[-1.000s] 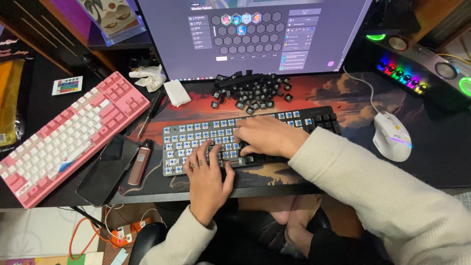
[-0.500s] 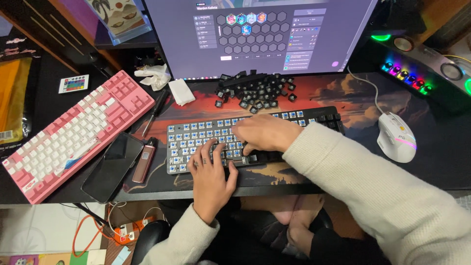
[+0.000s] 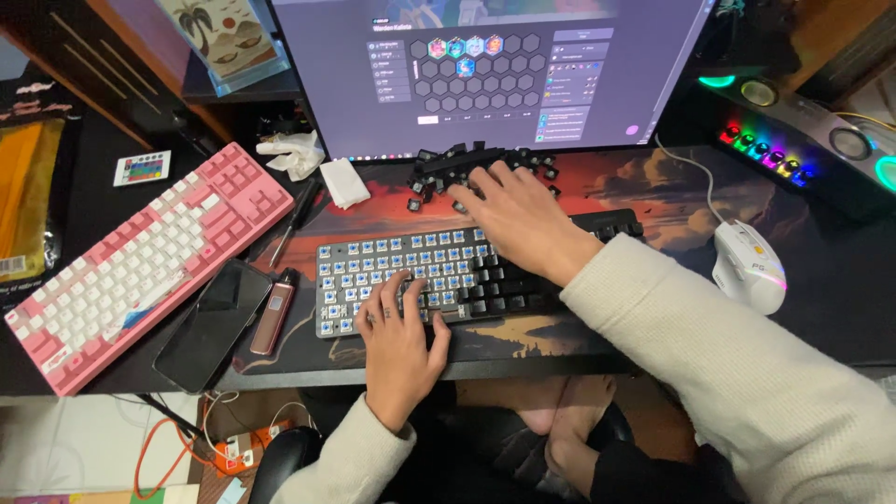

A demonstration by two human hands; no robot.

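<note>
A dark keyboard [image 3: 373, 271] lies on the desk mat, its left part showing bare blue switches and its right part fitted with black keycaps. My left hand [image 3: 401, 341] rests flat on the keyboard's front edge, fingers spread over the switches, holding nothing. My right hand [image 3: 523, 219] stretches across the keyboard's back edge, and its spread fingertips touch a pile of loose black keycaps [image 3: 448, 163] below the monitor. I see nothing gripped in that hand.
A pink and white keyboard [image 3: 140, 261] lies at an angle on the left, with a dark phone [image 3: 213, 322] and a slim brown device [image 3: 275, 311] beside it. A white mouse [image 3: 749, 266] sits right, a lit speaker bar [image 3: 812, 140] behind it. The monitor [image 3: 485, 65] stands at the back.
My right hand has lifted off the keyboard's middle and moved back to the keycap pile. My left hand stays on the keyboard's front.
</note>
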